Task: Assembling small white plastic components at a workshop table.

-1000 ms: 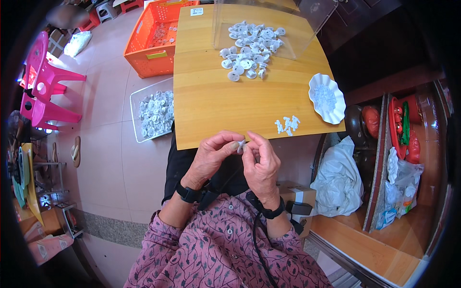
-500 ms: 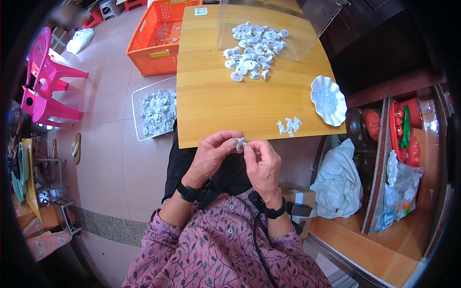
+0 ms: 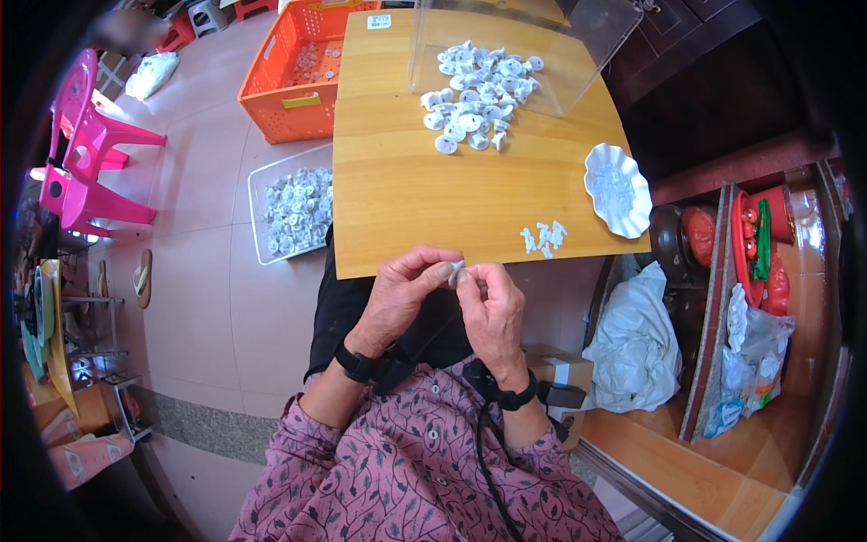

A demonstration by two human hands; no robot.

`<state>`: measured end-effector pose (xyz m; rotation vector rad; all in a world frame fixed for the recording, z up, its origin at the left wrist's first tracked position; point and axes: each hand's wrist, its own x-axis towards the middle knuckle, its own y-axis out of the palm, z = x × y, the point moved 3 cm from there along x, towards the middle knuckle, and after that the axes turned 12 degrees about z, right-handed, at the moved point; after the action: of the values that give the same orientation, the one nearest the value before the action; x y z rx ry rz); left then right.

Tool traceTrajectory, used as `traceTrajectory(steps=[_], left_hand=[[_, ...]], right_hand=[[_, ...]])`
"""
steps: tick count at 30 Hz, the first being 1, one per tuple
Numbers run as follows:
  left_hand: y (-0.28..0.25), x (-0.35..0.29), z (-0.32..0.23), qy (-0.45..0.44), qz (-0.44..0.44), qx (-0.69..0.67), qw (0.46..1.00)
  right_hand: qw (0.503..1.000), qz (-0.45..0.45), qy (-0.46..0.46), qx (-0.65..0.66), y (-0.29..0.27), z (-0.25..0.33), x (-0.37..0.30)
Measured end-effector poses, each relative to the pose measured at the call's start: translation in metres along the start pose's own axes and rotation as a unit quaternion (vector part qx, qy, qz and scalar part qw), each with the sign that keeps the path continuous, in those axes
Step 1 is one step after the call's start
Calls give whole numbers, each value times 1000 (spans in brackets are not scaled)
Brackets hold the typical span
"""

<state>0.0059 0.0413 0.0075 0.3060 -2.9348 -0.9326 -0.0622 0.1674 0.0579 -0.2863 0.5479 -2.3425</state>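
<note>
Just past the table's near edge, my left hand pinches a small white plastic part between thumb and fingertips. The thumb and fingers of my right hand close on the right side of the same part, and fingertips cover much of it. If there is a second tiny piece in my right fingers, I cannot make it out. On the wooden table, a little to the right, lie several tiny white pieces. Farther back is a heap of white round-headed plastic parts.
A white scalloped dish of small translucent pieces stands at the table's right edge. A clear lidless-looking box sits behind the heap. Left of the table are an orange crate and a clear bin of white parts. Shelves flank the right side.
The white part has turned between my fingertips, and my right hand has shifted slightly to the left. The heap, the tiny pieces and the dish stay where they were.
</note>
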Motion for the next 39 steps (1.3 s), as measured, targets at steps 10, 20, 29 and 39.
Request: traceTrajectory(steps=[10,20,29,39], left_hand=[[-6,-3,-3,-2,-9,-91,996],[-50,-12,-47,69,-94,14,993],[-244,-38,-79,122,-330,25,936],[-167,-15,-79,106,-341,117,927]], right_hand=[[988,30,57,139,7,-4,1],[996,15,54,63,-2,-21,-7],[997,-59,16,-48,-23,-47,-19],[981,-166,55,-89,-63,-82,-4]])
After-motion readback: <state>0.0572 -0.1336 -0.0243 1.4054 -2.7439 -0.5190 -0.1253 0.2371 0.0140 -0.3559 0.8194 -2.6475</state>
